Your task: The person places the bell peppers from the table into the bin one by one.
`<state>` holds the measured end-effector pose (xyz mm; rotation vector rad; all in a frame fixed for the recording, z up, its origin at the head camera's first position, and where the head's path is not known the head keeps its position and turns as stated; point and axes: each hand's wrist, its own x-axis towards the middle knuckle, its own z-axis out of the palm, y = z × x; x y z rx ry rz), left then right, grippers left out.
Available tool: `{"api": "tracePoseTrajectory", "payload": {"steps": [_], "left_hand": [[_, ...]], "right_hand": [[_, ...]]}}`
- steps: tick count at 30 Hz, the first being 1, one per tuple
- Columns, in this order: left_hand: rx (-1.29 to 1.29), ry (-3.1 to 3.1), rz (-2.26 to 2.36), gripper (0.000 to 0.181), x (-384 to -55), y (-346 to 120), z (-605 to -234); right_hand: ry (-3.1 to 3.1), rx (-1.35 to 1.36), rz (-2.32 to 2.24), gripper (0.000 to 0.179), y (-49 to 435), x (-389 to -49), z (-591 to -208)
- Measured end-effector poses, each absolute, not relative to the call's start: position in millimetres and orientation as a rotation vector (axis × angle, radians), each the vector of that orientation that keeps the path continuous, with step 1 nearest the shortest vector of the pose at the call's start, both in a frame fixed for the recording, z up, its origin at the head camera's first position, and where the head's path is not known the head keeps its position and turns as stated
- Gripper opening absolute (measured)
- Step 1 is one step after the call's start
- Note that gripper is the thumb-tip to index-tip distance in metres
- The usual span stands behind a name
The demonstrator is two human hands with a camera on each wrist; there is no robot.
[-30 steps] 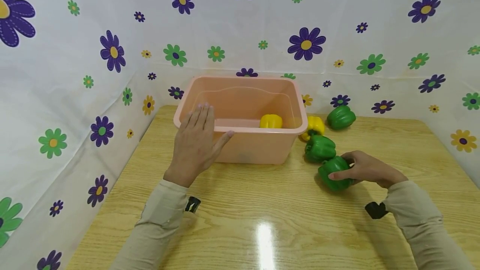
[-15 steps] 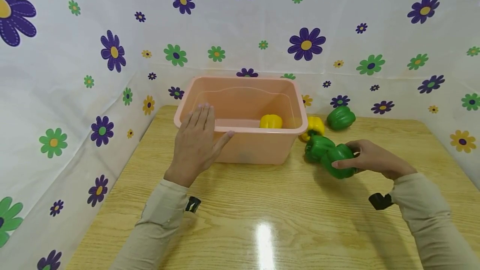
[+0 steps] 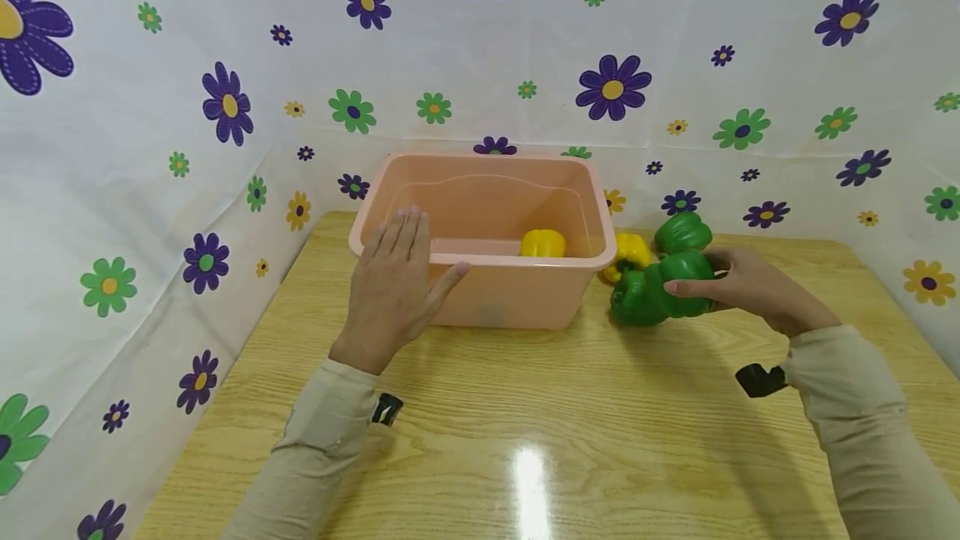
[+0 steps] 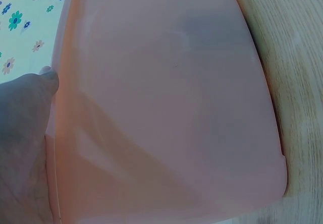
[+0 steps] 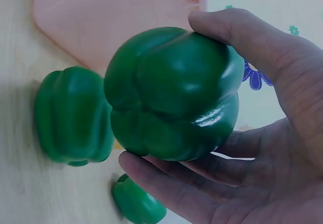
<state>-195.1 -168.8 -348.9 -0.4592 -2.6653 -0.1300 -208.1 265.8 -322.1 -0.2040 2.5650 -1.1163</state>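
My right hand [image 3: 759, 286] grips a green bell pepper [image 5: 174, 95] between thumb and fingers, raised above the table. In the head view this pepper partly covers a second green bell pepper [image 3: 633, 300] on the tabletop. Behind it lies a third green bell pepper [image 3: 681, 232]. A yellow bell pepper [image 3: 632, 248] stands close to the right side of a pink plastic bin [image 3: 502, 297]. Inside the bin, at its right end, sits another yellow bell pepper [image 3: 542, 243]. With straight fingers my left hand [image 3: 390, 290] rests on the bin's front rim, left of centre.
The wooden table [image 3: 465, 423] stretches in front of the bin, with a bright light reflection on it. A white cloth [image 3: 480, 48] with printed flowers hangs at the back and sides. Dark devices are strapped at both wrists.
My right hand has lifted the green bell pepper off the table, raising it in front of the other green ones. My left hand stays on the bin.
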Motion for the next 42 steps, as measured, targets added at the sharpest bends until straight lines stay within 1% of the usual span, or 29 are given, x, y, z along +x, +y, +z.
{"api": "tracePoseTrajectory", "payload": {"steps": [15,24,32,42], "left_hand": [[-0.457,-2.651,-0.115,0.090,-195,-169,-350],[-0.446,-2.662,-0.123,0.090,-195,-168,-350],[-0.460,-2.647,-0.113,0.089,-196,-168,-351],[-0.472,-2.619,-0.125,0.089,-197,-170,-353]], "right_hand": [[2.668,-0.128,-1.264,0.082,249,-221,-295],[2.693,-0.035,-1.421,0.092,234,-229,-284],[2.658,-0.025,-1.632,0.085,225,-231,-280],[2.682,-0.056,-1.739,0.079,209,-235,-274]]}}
